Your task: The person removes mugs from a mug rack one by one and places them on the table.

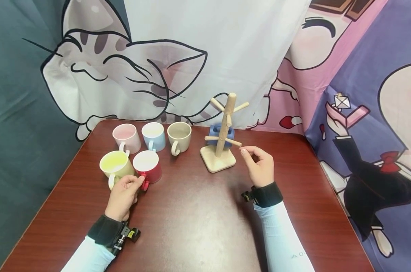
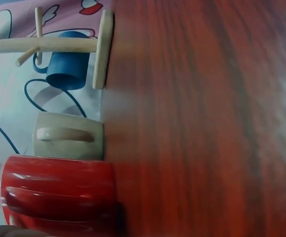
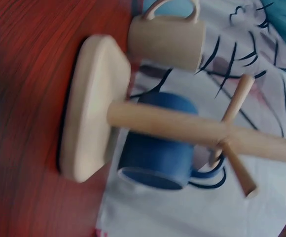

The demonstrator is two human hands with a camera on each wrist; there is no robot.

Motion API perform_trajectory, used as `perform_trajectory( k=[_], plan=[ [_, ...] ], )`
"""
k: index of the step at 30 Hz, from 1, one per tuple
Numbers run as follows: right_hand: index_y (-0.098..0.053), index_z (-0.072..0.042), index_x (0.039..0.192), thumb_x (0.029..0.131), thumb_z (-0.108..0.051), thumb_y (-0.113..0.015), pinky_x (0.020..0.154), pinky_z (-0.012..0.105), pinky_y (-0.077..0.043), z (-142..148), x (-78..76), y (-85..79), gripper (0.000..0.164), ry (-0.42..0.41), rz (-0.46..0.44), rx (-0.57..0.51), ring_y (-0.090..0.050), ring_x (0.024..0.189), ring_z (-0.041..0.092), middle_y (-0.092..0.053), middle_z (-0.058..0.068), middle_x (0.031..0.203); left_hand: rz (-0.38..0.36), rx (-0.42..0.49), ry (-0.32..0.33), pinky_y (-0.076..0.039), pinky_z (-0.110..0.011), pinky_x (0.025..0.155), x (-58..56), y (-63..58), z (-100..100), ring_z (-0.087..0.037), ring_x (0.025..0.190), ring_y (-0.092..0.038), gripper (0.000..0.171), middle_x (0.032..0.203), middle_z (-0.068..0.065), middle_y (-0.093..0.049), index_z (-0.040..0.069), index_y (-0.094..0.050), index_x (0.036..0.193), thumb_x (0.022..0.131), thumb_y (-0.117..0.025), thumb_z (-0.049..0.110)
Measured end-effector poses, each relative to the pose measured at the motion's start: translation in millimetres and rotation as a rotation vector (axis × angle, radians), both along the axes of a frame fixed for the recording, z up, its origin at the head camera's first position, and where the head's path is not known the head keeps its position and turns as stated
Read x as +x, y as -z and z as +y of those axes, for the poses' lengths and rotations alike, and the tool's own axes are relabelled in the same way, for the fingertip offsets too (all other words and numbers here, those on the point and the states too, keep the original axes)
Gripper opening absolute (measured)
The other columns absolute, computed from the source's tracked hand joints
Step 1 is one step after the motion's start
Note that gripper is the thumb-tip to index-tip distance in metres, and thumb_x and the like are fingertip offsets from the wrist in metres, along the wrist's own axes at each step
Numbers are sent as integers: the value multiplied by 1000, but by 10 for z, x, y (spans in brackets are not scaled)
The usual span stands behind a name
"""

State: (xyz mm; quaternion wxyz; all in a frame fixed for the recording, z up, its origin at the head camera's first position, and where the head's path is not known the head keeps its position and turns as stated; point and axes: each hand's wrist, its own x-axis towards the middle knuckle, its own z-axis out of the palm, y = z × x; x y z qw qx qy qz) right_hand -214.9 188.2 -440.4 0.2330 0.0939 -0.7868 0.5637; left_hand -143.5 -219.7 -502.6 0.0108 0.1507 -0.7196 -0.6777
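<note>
At the red mug (image 1: 151,172), my left hand (image 1: 124,194) pinches the handle between thumb and fingertips. The mug stands upright on the table and fills the lower left of the left wrist view. Beside a wooden mug stand (image 1: 222,128) is my right hand (image 1: 261,166), loosely curled near a lower peg's tip, holding nothing. Behind the stand's post a blue mug (image 3: 155,153) hangs from a peg by its handle, partly hidden by the post. Just left of the red mug stands a yellow mug (image 1: 118,168), its handle partly behind my left hand.
A pink mug (image 1: 129,139), a light blue mug (image 1: 154,138) and a beige mug (image 1: 180,138) stand in a row along the back of the brown table (image 1: 198,223). A printed curtain (image 1: 226,45) hangs right behind the table's back edge.
</note>
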Motion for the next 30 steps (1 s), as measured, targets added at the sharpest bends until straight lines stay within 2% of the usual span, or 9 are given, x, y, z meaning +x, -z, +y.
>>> perform_trajectory(
  k=[3,6,10,13,14,19,21,24,30],
  plan=[
    [-84,-3,110,103,-7,-78,58,23,-40,49,-64,3,10,44,-41,45,-53,68,27,-69,14,81,76,-41,-45,-30,-27,46,-6,-104,107,-13,50,-38,23,59,2,-44,2,-58,102,108,-73,19],
    [-84,-4,111,103,-11,-80,60,22,-43,89,-140,24,12,105,-84,96,-57,70,26,-71,13,83,173,-81,-22,-30,-28,49,-71,-301,303,-12,53,-39,21,61,2,-45,-5,-63,101,107,-74,13],
    [-84,-5,116,103,-14,-80,65,18,-47,106,-212,55,17,155,-119,128,-65,76,23,-79,12,94,251,-110,128,-42,-23,65,-263,-570,645,-8,71,-55,19,78,0,-66,-7,-75,113,108,-72,12],
    [-83,-5,121,103,-13,-80,68,17,-50,88,-242,76,20,156,-131,135,-71,82,24,-82,13,101,271,-99,210,-48,-22,82,-427,-675,890,-7,92,-64,25,108,-6,-77,-3,-77,127,109,-70,13],
    [-83,-5,121,103,-13,-80,69,18,-50,77,-250,79,21,152,-131,141,-71,82,24,-82,13,102,272,-96,224,-48,-24,82,-479,-695,958,-8,90,-63,28,106,-8,-75,-1,-77,131,109,-70,14],
    [-83,-6,122,104,-15,-79,68,21,-51,124,-285,71,21,136,-148,159,-71,82,27,-81,13,102,260,-61,260,-52,-37,105,-772,-656,1280,-16,120,-67,36,136,-14,-73,4,-72,144,110,-68,15],
    [-83,-6,122,104,-16,-79,68,22,-52,161,-295,55,21,130,-153,160,-70,81,27,-81,13,102,265,-43,277,-46,-45,116,-870,-629,1367,-19,138,-60,37,153,-13,-63,2,-70,146,110,-67,13],
    [-84,-8,121,103,-16,-81,67,24,-52,159,-316,45,20,120,-159,160,-69,80,26,-81,12,101,270,-38,290,-43,-51,121,-957,-599,1399,-25,144,-56,39,156,-15,-60,0,-67,147,110,-66,12],
    [-85,-7,119,99,-12,-84,67,22,-50,164,-354,58,20,84,-155,137,-67,80,24,-81,12,100,278,-28,325,-42,-50,121,-1067,-562,1466,-27,144,-56,40,156,-18,-59,-2,-66,148,110,-66,9]
  ],
)
